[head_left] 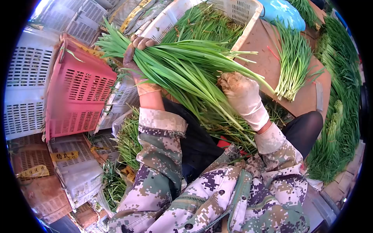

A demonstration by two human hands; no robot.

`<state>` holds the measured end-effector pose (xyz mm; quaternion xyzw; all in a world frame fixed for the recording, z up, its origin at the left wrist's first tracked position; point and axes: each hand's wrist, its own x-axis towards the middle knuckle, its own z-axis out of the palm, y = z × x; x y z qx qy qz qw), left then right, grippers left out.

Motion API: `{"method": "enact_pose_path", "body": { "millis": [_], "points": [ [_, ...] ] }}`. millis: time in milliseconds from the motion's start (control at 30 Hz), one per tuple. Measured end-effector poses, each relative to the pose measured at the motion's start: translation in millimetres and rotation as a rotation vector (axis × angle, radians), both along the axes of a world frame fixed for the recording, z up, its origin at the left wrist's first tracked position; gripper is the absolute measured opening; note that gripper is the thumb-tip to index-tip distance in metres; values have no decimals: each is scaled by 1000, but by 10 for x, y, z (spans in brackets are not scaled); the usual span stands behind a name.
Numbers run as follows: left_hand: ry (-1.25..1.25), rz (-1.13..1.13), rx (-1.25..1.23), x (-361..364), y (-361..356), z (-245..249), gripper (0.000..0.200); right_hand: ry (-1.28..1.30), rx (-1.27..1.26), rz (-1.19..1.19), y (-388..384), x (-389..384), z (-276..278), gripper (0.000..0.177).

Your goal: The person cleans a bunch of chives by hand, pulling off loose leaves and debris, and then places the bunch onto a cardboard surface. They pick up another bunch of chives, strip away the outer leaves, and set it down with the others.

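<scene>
A spread bunch of long green leafy stalks (186,66) lies across the view, leaf tips at the upper left and pale ends toward the right. My left hand (136,52), in a soiled glove, is wrapped round the bunch near its leaf tips. Gloved in dirty white, my right hand (235,86) is closed beside the stalks' lower side; its fingertips are curled under, and what they hold cannot be made out. Some stalks hang down between my forearms. On the brown board (264,50) to the right lies a separate bundle of stalks (293,64).
A white crate (254,19) with loose greens stands at the top, beside a blue bag (283,13). Red (79,89) and white crates (29,68) are stacked at left. A long heap of greens (338,105) runs down the right side. My knee is beside the board.
</scene>
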<state>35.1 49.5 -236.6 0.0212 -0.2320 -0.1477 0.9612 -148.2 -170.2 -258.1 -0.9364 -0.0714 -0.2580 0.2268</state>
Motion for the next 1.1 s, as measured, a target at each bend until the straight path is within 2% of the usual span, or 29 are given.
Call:
{"method": "enact_pose_path", "body": {
  "millis": [100,167,233,300,367,433,500,533,600,633,700,733,833,867,900,967,1000,1033,1100],
  "points": [
    [15,3,-1,-8,0,5,29,-58,-73,-106,-19,-11,-69,11],
    [7,-26,-27,8,17,-1,29,-86,-38,-106,-74,-46,-124,9],
    [0,-38,-38,9,29,0,28,6,14,-175,-110,-110,-163,12],
    [-6,-55,-50,4,26,1,28,-84,106,-116,-91,-131,-88,9],
    [-6,-56,-52,0,31,4,27,238,697,-115,-21,-230,32,6],
    [-14,-45,-43,7,33,0,27,200,627,-96,-9,-249,66,8],
    [-13,-54,-61,-16,22,11,28,516,1122,-198,42,-277,248,8],
    [-13,-54,-61,-25,16,17,28,516,1122,-198,29,-270,183,8],
    [-8,-58,-65,-28,19,17,28,220,901,-31,-22,-232,-39,13],
    [-7,-57,-65,-24,24,18,28,221,901,-30,-44,-216,-96,13],
    [-17,-54,-62,-14,24,17,28,-71,374,-47,-59,-186,-118,20],
    [-17,-54,-62,-14,25,14,28,-85,313,-33,-63,-211,-101,31],
    [-10,-72,-86,-23,17,24,28,-34,212,-14,-30,-208,-5,39],
    [-8,-53,-78,-22,15,22,28,47,194,-25,1,-199,11,48],
    [-7,-35,-71,-23,13,19,28,48,194,-24,34,-181,44,48],
    [-6,-31,-62,-24,9,19,27,30,-35,-18,103,-114,141,47],
    [-6,-28,-53,-22,8,22,27,-36,-27,40,122,-57,102,45],
    [-7,-27,-53,-23,8,22,27,-150,-56,84,140,7,81,35],
    [11,-18,-39,-38,3,23,26,-154,-68,175,142,92,71,26]
  ]
}}
